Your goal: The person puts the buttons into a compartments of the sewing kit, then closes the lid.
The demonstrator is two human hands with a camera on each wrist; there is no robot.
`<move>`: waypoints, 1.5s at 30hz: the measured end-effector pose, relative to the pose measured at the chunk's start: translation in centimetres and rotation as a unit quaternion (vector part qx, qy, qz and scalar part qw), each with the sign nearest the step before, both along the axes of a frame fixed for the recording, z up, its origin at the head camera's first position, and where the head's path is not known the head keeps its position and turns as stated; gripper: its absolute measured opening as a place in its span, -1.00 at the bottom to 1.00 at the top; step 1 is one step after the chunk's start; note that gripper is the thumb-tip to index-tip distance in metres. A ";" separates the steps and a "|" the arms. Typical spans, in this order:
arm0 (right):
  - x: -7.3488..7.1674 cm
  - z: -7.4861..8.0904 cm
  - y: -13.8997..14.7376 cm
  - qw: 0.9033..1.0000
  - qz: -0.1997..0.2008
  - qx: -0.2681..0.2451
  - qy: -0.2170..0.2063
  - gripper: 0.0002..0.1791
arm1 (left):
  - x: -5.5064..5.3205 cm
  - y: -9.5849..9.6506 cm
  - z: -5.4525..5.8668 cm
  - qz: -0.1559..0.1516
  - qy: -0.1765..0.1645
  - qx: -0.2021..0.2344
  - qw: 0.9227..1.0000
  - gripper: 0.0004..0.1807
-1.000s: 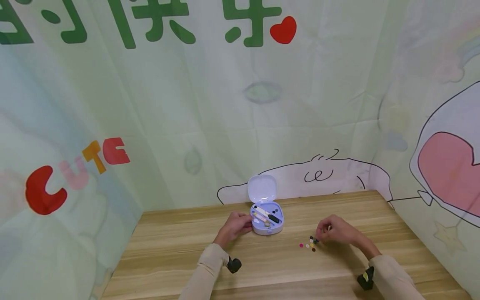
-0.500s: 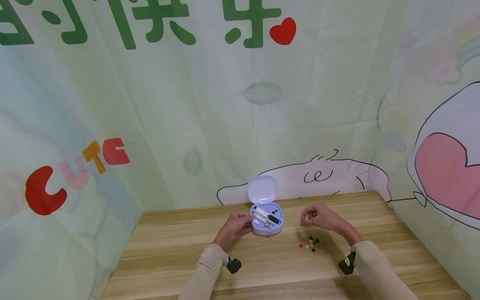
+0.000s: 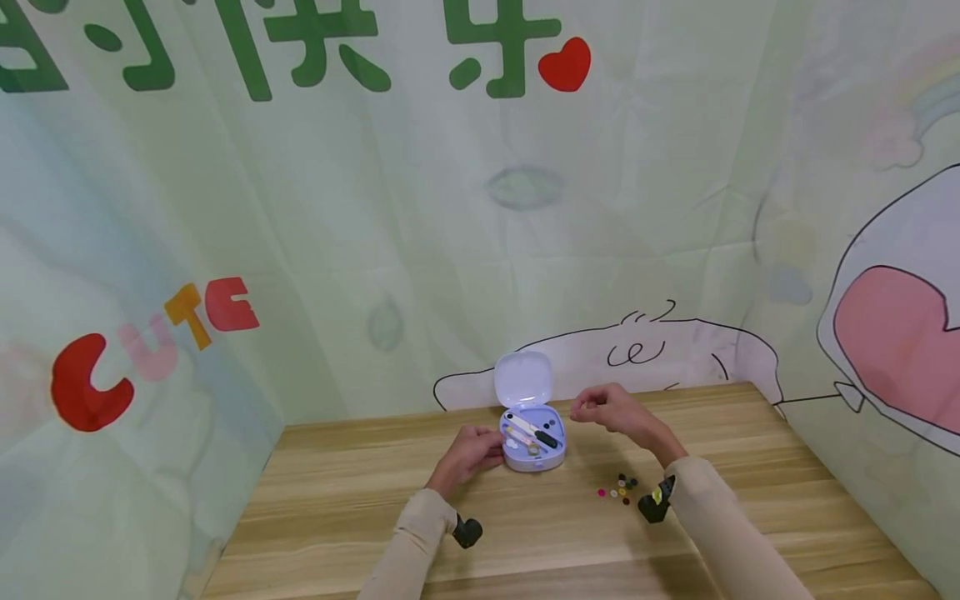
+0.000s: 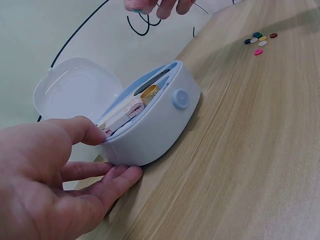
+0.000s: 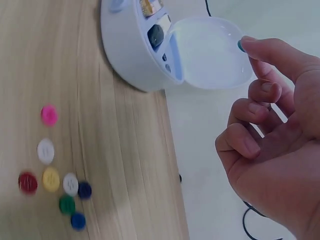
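A small pale-blue sewing box point(image 3: 536, 463) stands on the table with its white lid point(image 4: 80, 90) raised. Inside are a rolled pink tape measure point(image 4: 134, 108), a gold thimble point(image 4: 150, 94) and a black-handled tool point(image 3: 547, 437). My left hand point(image 3: 471, 452) grips the box's left side, thumb at the rim and fingers low against the wall. To the right of the box, above the table, my right hand point(image 3: 618, 414) pinches a teal button point(image 5: 241, 46) between thumb and index finger. The button is mostly covered by the fingertips. Two small dark buttons point(image 5: 166, 62) lie in the box's right compartment.
Several loose buttons lie on the wooden table point(image 3: 360, 500) right of the box, among them a pink button point(image 5: 49, 115), a yellow button point(image 5: 51, 179) and a green button point(image 5: 67, 204). A printed curtain point(image 3: 375, 208) hangs directly behind the table.
My right hand has risen from the loose buttons and moved left and away toward the box, carrying the teal button. The left hand and the box have stayed in place.
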State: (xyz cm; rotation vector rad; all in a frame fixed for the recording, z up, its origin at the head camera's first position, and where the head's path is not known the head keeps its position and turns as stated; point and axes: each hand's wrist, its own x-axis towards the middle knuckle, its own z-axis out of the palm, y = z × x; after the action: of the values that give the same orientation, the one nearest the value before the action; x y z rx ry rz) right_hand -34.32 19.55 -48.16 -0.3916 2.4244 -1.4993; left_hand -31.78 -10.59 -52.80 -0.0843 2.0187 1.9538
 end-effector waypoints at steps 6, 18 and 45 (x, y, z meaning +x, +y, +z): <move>-0.7 -0.4 -1.3 0.998 -0.029 -0.051 -0.024 -0.78 | -0.1 -0.1 0.0 -0.004 -0.006 -0.004 1.000 -0.72; -1.8 -1.8 -3.8 0.991 -0.082 -0.079 -0.073 -0.73 | -0.1 -0.1 0.0 -0.006 -0.003 0.002 1.000 -0.73; -1.8 -2.2 -6.5 0.982 -0.131 -0.102 -0.095 -0.55 | -0.3 -0.1 -0.2 -0.007 -0.007 0.011 1.000 -0.67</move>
State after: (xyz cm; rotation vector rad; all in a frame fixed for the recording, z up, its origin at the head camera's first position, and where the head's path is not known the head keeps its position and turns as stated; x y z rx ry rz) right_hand -36.16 13.06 -50.32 0.0355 2.2474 -1.8118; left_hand -32.07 -10.65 -52.96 -0.0771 1.9833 1.9604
